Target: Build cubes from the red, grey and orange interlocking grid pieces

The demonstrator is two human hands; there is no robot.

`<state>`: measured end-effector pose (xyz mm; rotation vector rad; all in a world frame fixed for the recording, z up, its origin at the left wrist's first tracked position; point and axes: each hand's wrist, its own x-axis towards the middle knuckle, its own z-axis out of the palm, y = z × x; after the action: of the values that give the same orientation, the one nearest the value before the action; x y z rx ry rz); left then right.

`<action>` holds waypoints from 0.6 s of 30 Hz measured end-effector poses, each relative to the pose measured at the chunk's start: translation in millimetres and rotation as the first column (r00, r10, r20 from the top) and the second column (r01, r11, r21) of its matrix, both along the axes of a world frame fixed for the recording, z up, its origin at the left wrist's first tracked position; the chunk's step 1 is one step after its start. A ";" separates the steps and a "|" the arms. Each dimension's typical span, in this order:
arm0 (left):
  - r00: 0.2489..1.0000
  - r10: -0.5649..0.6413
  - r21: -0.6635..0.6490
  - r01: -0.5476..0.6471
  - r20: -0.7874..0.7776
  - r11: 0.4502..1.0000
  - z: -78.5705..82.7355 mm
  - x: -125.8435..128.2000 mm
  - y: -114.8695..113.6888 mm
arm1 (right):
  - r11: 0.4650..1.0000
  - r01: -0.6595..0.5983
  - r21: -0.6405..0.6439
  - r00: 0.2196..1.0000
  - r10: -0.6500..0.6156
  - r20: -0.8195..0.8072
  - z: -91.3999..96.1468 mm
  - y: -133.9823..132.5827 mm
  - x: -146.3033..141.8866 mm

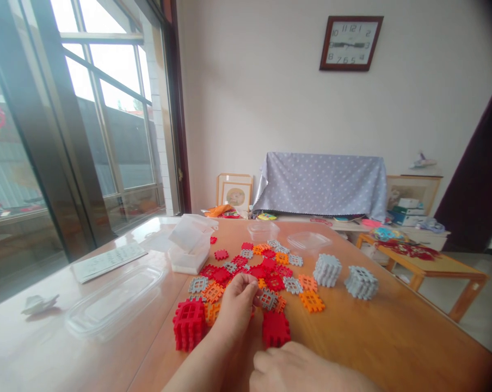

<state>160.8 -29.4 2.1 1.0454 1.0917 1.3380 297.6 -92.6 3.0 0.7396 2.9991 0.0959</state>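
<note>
- I have loose plastic tiles (274, 281) in red, orange and grey spread mid-worktop (409, 337), some overlapping, with my left hand (240, 296) over their near side.
- My left grip is narrow, fingertips drawn together beside a grey windowed tile (268, 299); they are partly hidden, so I cannot tell whether anything is pinched there.
- My right hand (289, 365) has curled fingers at the near side of a solid-topped red stack (276, 326); whether that grip is closed on it, I cannot tell.
- I'd expect each tile to be light and stiff, hard to crush, with thin windowed bars as the weakest part.
- The faces may be slick, so I'd take a tile by two opposite notched edges, where the teeth should stop it sliding.
- The windowed red stack (189, 326) on my left and the grey stacks (326, 270) on my right probably shear if pushed high; I'd hold them low, across both sides.
</note>
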 end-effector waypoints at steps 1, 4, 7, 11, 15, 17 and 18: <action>1.000 0.001 0.003 -0.001 0.000 1.000 -0.5 -0.2 0.4 | 0.999 0.000 -0.042 1.000 0.001 0.017 6.9 -0.9 0.6; 1.000 0.010 0.004 -0.010 0.012 1.000 -2.3 -0.3 1.9 | 0.977 0.054 -0.206 0.997 -0.063 -0.035 38.3 -5.1 9.7; 1.000 0.024 0.019 -0.024 0.010 1.000 -3.6 -0.3 2.8 | 0.935 0.226 -0.272 0.918 -0.298 -0.261 67.0 -5.3 27.0; 0.999 0.007 0.017 -0.007 -0.035 1.000 -4.9 -0.8 2.9 | 0.874 0.403 -0.270 0.806 -0.479 -0.347 71.4 12.5 47.5; 0.998 -0.027 0.002 0.027 -0.050 1.000 -6.6 -1.1 2.7 | 0.859 0.448 -0.250 0.796 -0.510 -0.327 56.5 33.4 53.5; 0.998 -0.041 0.010 0.041 -0.053 0.999 -7.2 -1.0 2.7 | 0.860 0.440 -0.261 0.806 -0.505 -0.308 51.5 37.8 52.3; 0.997 -0.046 0.016 0.047 -0.057 0.999 -7.5 -0.9 2.7 | 0.863 0.433 -0.262 0.812 -0.499 -0.301 49.8 38.5 51.3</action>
<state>159.9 -26.7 -5.4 1.1210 1.0928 1.2898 348.9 -54.2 52.8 1.6004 2.9643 -0.3711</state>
